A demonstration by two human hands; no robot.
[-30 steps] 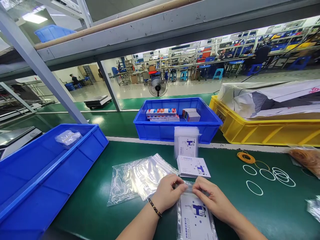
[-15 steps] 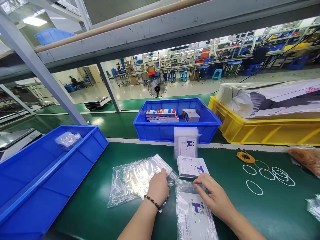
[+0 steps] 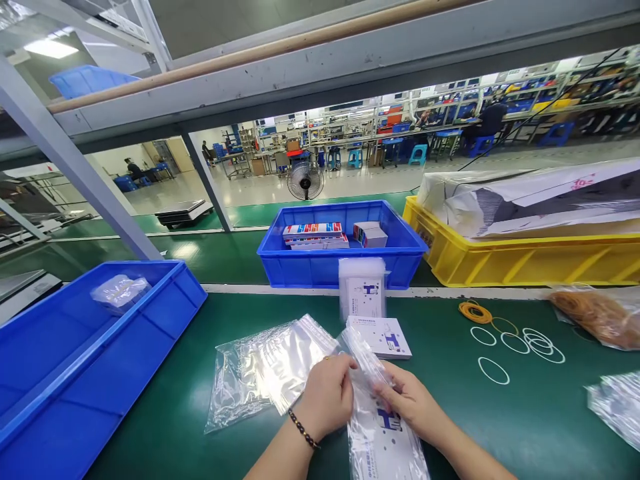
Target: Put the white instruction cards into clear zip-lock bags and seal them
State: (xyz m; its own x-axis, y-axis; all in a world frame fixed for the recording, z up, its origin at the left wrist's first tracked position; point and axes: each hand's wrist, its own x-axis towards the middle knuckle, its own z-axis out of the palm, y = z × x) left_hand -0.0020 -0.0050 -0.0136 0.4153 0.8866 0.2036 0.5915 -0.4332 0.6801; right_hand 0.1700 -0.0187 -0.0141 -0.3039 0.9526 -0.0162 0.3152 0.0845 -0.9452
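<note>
- While both hands work low over the green bench, a long clear bag is stretched between them, slanting, its upper end near the printed stack.
- Left hand, dark beaded bracelet at the wrist: fingers curled in nearly closed, tips pinching the bag's left edge.
- Right hand: thumb and fingers closed on the bag's other side, film caught between; some fingertips hidden behind it.
- Directly below, a bagged sheet lies flat on the bench, white with purple print, partly covered by the held bag and right hand.
- Printed stack: same white and purple, lying just beyond the hands.
- Behind that, a packet of sleeves stands upright at the front of the middle blue bin; small colour-printed boxes sit inside the bin.
- Loose pile of shiny bags fanned out beside the left hand.
- Right of the hands: white rings, a coil of orange bands, a bag of brown bands.
- Yellow bin beyond, loaded with wrapped material.
- Far left, a long blue bin holding one clear-wrapped bundle.
</note>
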